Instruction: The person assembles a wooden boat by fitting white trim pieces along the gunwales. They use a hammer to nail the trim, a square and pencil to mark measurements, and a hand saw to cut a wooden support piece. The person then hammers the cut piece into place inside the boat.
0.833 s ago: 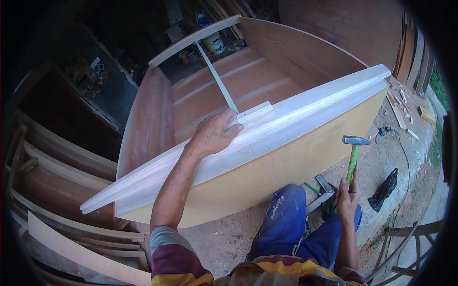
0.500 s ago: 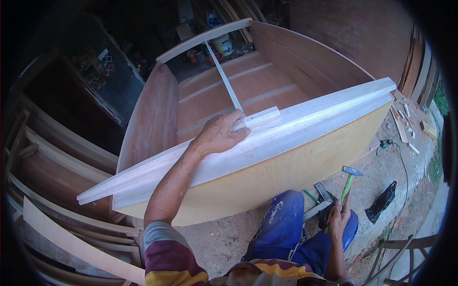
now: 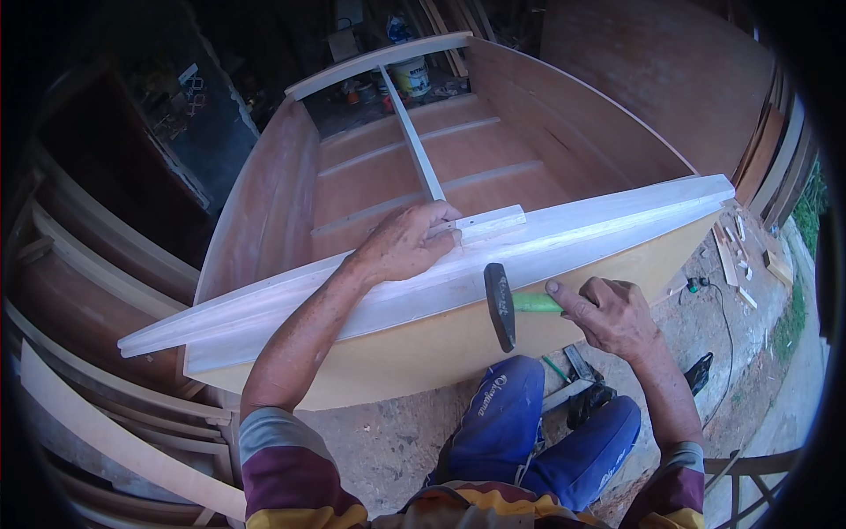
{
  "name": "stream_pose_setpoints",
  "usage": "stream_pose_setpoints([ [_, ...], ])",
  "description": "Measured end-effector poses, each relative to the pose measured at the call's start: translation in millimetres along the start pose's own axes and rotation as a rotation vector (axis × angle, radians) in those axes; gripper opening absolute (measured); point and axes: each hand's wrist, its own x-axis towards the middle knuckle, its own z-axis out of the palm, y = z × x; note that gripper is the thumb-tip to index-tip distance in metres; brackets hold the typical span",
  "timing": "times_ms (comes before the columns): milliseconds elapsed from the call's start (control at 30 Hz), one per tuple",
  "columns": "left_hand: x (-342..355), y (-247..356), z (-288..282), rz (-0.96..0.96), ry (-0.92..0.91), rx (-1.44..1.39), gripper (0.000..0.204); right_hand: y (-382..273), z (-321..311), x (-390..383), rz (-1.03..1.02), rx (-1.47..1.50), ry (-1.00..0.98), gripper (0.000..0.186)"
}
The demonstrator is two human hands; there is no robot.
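A large wooden bed-like frame (image 3: 582, 212) with a pale, curved, layered top rail stands in front of me. My left hand (image 3: 401, 242) is closed around the near end of a short pale wood strip (image 3: 493, 222), pressing it along the rail's inner edge. A long thin slat (image 3: 410, 132) runs from this spot to the frame's far rail. My right hand (image 3: 612, 317) grips a hammer (image 3: 502, 304) by its green handle, thumb laid along it. The dark steel head is raised over the yellowish outer panel (image 3: 423, 348), apart from the strip.
Curved wooden parts (image 3: 115, 423) are stacked at the left. A black plastic bag (image 3: 586, 406) and a metal tool lie on the ground by my knees. Wood scraps (image 3: 727, 256) and a cable (image 3: 727, 326) are at the right. A white bucket (image 3: 411, 78) stands beyond the frame.
My right hand has lifted the hammer from beside my knee, up and leftward toward the rail. My left hand stays on the wood strip.
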Motion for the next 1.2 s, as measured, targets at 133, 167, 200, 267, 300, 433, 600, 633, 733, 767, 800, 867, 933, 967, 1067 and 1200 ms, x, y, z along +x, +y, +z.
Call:
stream_pose_setpoints([
  [133, 6, 1, -8, -0.084, -0.072, -0.098, 0.043, 15, 1, 31, -0.088, -0.245, -0.127, 0.065],
  [167, 7, 1, -8, -0.089, -0.078, -0.077, 0.048, 18, 0, 37, -0.122, -0.263, -0.141, 0.065],
  [200, 7, 1, -8, -0.093, -0.058, -0.096, 0.051, 20, 1, 42, -0.153, -0.255, -0.117, 0.065],
  [267, 5, 0, -4, -0.107, -0.024, -0.135, 0.058, 22, 7, 49, -0.212, -0.234, -0.072, 0.064],
  [300, 5, 0, -5, -0.113, -0.045, -0.117, 0.06, 21, 7, 53, -0.209, -0.235, -0.097, 0.064],
  [433, 4, 3, -8, -0.14, -0.067, -0.105, 0.062, 18, 9, 58, -0.184, -0.231, -0.122, 0.064],
  [600, 6, 6, -6, -0.119, -0.067, -0.014, 0.047, 12, 6, 63, 0.102, 0.164, -0.074, 0.054],
  [633, 2, 13, -2, -0.102, -0.075, 0.07, 0.046, 11, 15, 65, 0.152, 0.31, 0.086, 0.051],
  [733, 7, 12, 0, -0.079, -0.099, 0.147, 0.04, 15, 14, 73, 0.523, 0.692, 0.13, 0.04],
  [767, 8, 17, -4, -0.109, -0.145, 0.146, 0.038, 15, 11, 75, 0.637, 0.714, 0.116, 0.039],
  [800, 9, 23, -7, -0.138, -0.19, 0.146, 0.035, 14, 9, 75, 0.749, 0.735, 0.102, 0.038],
  [867, 6, 33, -10, -0.137, -0.143, 0.198, 0.037, 14, 6, 78, 0.824, 0.925, 0.117, 0.037],
  [933, -7, 42, -3, -0.074, -0.008, 0.28, 0.038, 13, 6, 78, 0.898, 1.116, 0.123, 0.037],
  [967, -16, 46, 6, -0.01, 0.099, 0.332, 0.038, 13, 6, 78, 0.913, 1.124, 0.106, 0.037],
  [1067, -28, 59, 26, 0.189, 0.351, 0.456, 0.037, 11, -2, 83, 0.914, 1.158, 0.126, 0.037],
  [1200, -33, 56, 40, 0.28, 0.517, 0.558, 0.038, 20, 25, 68, 0.78, 1.243, 0.209, 0.033],
])
